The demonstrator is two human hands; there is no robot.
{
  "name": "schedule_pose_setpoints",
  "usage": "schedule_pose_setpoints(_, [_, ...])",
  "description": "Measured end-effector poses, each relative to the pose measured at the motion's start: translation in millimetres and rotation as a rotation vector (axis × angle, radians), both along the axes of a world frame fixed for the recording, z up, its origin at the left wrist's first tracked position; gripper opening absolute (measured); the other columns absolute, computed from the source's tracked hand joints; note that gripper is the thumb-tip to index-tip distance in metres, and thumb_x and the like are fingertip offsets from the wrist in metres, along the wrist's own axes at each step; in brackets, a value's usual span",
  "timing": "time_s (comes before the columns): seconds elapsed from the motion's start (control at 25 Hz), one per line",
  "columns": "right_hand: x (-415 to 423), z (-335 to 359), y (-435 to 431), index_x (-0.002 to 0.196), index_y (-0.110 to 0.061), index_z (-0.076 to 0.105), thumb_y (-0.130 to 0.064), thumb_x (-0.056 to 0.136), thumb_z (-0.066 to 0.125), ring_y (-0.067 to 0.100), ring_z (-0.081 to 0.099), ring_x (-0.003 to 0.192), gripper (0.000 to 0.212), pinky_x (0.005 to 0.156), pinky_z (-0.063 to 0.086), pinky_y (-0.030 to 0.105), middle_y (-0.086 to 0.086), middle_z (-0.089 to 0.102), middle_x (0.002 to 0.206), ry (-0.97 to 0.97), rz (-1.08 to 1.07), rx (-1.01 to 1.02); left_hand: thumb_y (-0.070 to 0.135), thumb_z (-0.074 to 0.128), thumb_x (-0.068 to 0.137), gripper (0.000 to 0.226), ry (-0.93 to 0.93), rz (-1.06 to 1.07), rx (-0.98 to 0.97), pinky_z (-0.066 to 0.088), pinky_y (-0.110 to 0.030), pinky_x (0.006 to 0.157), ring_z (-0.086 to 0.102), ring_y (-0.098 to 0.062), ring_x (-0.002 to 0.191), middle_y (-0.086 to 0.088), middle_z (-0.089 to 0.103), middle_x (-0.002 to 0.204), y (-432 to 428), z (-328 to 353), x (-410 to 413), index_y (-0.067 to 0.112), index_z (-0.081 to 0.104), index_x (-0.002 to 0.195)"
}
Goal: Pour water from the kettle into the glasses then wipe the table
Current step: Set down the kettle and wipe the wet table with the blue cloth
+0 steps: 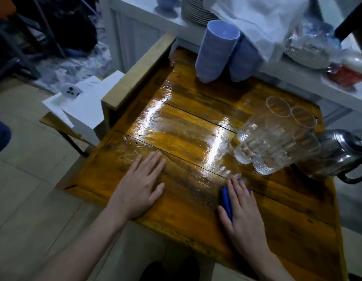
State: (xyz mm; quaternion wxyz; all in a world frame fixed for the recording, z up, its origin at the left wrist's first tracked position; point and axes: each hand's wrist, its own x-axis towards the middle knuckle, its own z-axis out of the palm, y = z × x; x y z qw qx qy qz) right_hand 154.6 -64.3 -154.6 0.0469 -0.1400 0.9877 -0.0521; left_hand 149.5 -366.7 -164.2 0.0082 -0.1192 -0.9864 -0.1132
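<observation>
My right hand presses flat on a blue cloth near the front of the wooden table, just below the glasses. Only the cloth's left edge shows from under the palm. My left hand lies flat and open on the table's front left part, fingers spread. Three clear ribbed glasses stand clustered at the right side. The steel kettle with a black handle stands right of them at the table's edge. The tabletop's middle gleams wet.
Two stacks of blue plastic cups stand at the table's back. A white counter behind holds a white towel, plates and bags. A wooden chair with white paper stands left of the table.
</observation>
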Motion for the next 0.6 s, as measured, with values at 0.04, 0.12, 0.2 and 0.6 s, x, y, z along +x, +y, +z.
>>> schedule_pose_setpoints(0.04, [-6,-1,-11,0.154,-0.019,0.018,-0.062,0.096,0.016,0.019,0.011,0.149,0.072,0.12,0.013,0.045,0.002,0.018,0.161,0.021,-0.04,-0.015,0.051,0.029,0.098,0.063,-0.013,0.05,0.034,0.012,-0.043,0.12,0.008,-0.014,0.149,-0.004,0.019,0.16,-2,0,1,0.019,0.022,0.152])
schedule_pose_setpoints(0.12, [-23,-2,-35,0.154,-0.016,0.021,-0.058,0.096,0.02,0.021,0.013,0.149,0.071,0.121,0.01,0.044,0.005,0.022,0.161,0.056,-0.076,-0.04,0.049,0.032,0.097,0.063,0.004,0.059,0.058,0.014,-0.043,0.12,0.011,-0.014,0.148,-0.003,0.021,0.159,1,-1,0,0.018,0.025,0.151])
schedule_pose_setpoints(0.2, [-45,-4,-63,0.154,-0.015,0.022,-0.054,0.097,0.024,0.022,0.014,0.149,0.069,0.121,0.008,0.044,0.006,0.023,0.161,0.071,-0.067,-0.058,0.048,0.034,0.096,0.062,0.017,0.049,0.064,0.016,-0.043,0.12,0.013,-0.014,0.148,-0.003,0.023,0.159,2,-1,0,0.017,0.028,0.15])
schedule_pose_setpoints(0.6, [-28,-4,-96,0.154,-0.019,0.02,-0.052,0.101,0.026,0.02,0.011,0.15,0.063,0.117,0.01,0.044,0.002,0.017,0.162,0.039,0.469,-0.001,0.042,0.033,0.093,0.062,0.015,0.403,0.04,0.018,-0.05,0.118,0.021,-0.023,0.146,-0.012,0.03,0.155,-1,2,0,0.01,0.037,0.145])
